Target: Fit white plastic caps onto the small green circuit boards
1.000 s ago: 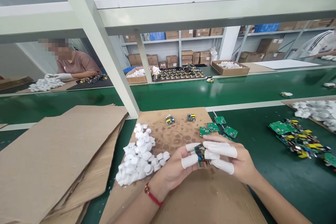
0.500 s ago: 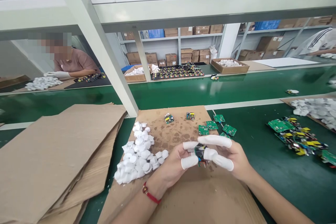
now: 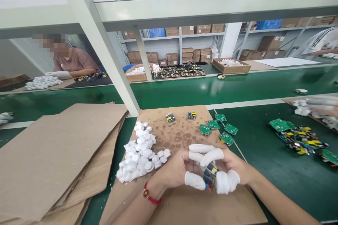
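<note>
Over the cardboard sheet (image 3: 185, 204) my hands hold one small circuit board (image 3: 210, 175), its black, yellow and blue parts partly hidden by fingers. White finger cots cover my fingertips. My left hand (image 3: 182, 168) grips the board from the left, with the thumb below. From the right, my right hand (image 3: 229, 165) closes on it, fingers over the top and others along its right side. Whether a white piece sits among those right fingers I cannot tell. Left of my hands lies a heap of white pieces (image 3: 142, 153). Several green boards (image 3: 227, 138) lie beyond my right hand.
Two boards (image 3: 192, 115) stand at the sheet's far end. Stacked cardboard (image 3: 60, 154) lies left, a board pile (image 3: 301, 137) right. A co-worker's gloved hand (image 3: 323, 104) is at the right edge. A green belt (image 3: 169, 93) runs behind, below a metal frame (image 3: 116, 66).
My hands have come lower and nearer with the board, which is turned. My right fingers have curled around it. Items on the belt have shifted right, and a co-worker's hand has appeared at right.
</note>
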Available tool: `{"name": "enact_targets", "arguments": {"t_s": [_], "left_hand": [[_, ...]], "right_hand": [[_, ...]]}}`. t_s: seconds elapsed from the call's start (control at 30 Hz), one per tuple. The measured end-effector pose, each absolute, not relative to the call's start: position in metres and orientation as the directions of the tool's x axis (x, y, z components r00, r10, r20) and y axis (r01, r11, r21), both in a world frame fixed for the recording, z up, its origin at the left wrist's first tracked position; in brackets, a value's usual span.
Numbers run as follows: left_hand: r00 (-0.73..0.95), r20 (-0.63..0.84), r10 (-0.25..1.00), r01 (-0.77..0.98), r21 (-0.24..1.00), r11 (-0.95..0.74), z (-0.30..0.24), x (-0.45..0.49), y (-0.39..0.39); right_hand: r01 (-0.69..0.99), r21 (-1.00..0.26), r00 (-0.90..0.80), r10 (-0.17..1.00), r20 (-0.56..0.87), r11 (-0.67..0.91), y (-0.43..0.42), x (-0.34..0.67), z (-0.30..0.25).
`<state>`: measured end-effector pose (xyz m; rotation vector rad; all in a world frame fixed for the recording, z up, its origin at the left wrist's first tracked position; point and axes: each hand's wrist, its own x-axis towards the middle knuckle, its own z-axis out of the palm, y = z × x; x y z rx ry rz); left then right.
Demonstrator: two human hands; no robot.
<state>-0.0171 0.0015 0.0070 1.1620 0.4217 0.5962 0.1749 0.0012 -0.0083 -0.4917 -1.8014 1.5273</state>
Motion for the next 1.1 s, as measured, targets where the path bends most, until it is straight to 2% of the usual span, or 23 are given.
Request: {"name": "enact_targets", "arguments": {"t_s": [0.17,0.3,0.43,0.6,0.7,0.87,0.97,1.1], "left_hand": [[0.768,0.003,0.641,-0.174,0.963,0.204,0.012,-0.017,0.0],[0.755,-0.027,0.655,-0.159,0.962,0.223,0.013,-0.015,0.0],[0.753,-0.001,0.658,-0.212,0.947,0.243,0.01,-0.012,-0.001],[0.772,-0.001,0.636,-0.243,0.924,0.296,0.003,-0.009,0.001],[0.804,0.053,0.592,-0.301,0.895,0.33,0.001,-0.008,0.003],[0.821,0.069,0.566,-0.311,0.886,0.343,0.004,-0.009,0.001],[0.811,0.067,0.581,-0.295,0.904,0.308,0.007,-0.01,-0.001],[0.772,0.061,0.632,-0.263,0.937,0.231,0.007,-0.008,-0.001]], "right_hand": [[-0.213,-0.953,-0.662,0.686,0.302,0.215,0.0,0.171,-0.005],[-0.213,-0.944,-0.617,0.714,0.331,0.254,0.0,0.171,-0.006],[-0.267,-0.941,-0.561,0.761,0.326,0.207,0.0,0.169,-0.009],[-0.283,-0.93,-0.604,0.709,0.363,0.234,0.001,0.167,-0.003],[-0.252,-0.933,-0.648,0.671,0.361,0.258,0.001,0.166,0.001],[-0.29,-0.93,-0.703,0.609,0.368,0.227,0.0,0.161,0.003],[-0.342,-0.923,-0.686,0.623,0.375,0.178,-0.001,0.159,0.003],[-0.323,-0.928,-0.637,0.682,0.358,0.185,-0.001,0.158,-0.001]]}}
